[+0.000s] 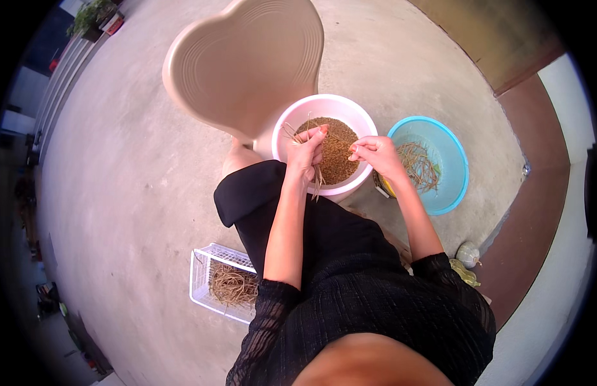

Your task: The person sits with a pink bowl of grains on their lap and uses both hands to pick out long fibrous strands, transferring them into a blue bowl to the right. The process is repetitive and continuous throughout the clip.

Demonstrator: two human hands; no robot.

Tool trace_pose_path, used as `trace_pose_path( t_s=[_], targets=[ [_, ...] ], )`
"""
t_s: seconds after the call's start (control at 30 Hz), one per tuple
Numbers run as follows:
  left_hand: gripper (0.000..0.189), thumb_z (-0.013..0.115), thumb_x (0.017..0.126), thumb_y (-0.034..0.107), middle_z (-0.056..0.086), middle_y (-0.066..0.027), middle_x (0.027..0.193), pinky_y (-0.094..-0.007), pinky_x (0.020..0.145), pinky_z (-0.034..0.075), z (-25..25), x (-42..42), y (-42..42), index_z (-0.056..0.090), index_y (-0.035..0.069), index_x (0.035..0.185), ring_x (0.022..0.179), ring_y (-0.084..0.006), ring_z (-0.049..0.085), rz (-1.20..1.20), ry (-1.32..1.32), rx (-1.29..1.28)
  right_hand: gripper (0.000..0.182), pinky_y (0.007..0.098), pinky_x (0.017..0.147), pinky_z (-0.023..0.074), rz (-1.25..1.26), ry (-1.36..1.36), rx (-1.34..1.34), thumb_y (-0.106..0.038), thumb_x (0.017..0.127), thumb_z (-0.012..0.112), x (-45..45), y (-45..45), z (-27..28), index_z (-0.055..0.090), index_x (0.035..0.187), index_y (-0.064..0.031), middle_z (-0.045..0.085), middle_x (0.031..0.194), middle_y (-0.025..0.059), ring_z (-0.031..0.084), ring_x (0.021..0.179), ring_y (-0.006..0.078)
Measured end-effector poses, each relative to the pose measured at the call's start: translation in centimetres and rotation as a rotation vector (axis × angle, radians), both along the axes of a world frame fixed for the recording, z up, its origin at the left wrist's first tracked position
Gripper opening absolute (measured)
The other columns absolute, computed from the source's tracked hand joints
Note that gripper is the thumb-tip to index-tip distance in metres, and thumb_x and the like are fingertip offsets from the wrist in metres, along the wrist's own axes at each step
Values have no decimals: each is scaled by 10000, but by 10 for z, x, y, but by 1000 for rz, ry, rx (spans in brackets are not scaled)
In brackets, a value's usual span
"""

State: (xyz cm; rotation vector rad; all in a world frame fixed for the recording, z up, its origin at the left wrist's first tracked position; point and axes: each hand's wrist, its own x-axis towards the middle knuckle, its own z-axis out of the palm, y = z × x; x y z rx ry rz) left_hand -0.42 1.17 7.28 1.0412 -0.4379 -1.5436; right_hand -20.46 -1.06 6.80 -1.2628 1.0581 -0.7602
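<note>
My left hand [308, 150] is closed around a small bunch of thin dry pods [317, 181], whose ends stick out above and below the fist. It is over the left part of a pink plastic basin [365, 111]. Inside the basin lies a heap of small brown seeds or grains [339, 161]. My right hand [374, 153] is over the basin's right rim, its thumb and fingertips pinched together; whether something thin is between them is too small to tell. A blue plastic basin [453, 166] holding thin dry pods or husks [419, 166] stands right of it.
A beige heart-shaped plastic chair [250, 62] stands beyond the pink basin. At the lower left, a white plastic basket [199, 282] holds dry brown pods [233, 284]. A yellow container [386, 186] is partly hidden between the basins. Squashes [467, 255] lie near the wall at right.
</note>
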Motion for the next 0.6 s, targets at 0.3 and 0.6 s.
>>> trace_pose_path(
  t_s=[0.3,0.6],
  targets=[
    [67,655,836,73,546,32,576,-180,367,239,-19,-1,-2,674,10,822,399,-12,356,29,-223,63,143,214,593,511,66,-81,77,-104,900,586,43,-20,-22,628,958,20,665,821,85,664,705,134],
    [92,681,777,100,575,10,604,-180,376,277,-27,-4,-4,655,12,773,414,-22,412,135,-425,-21,122,217,561,528,-11,-135,93,-84,890,591,56,-21,-44,630,928,25,658,784,83,665,684,137]
  ],
)
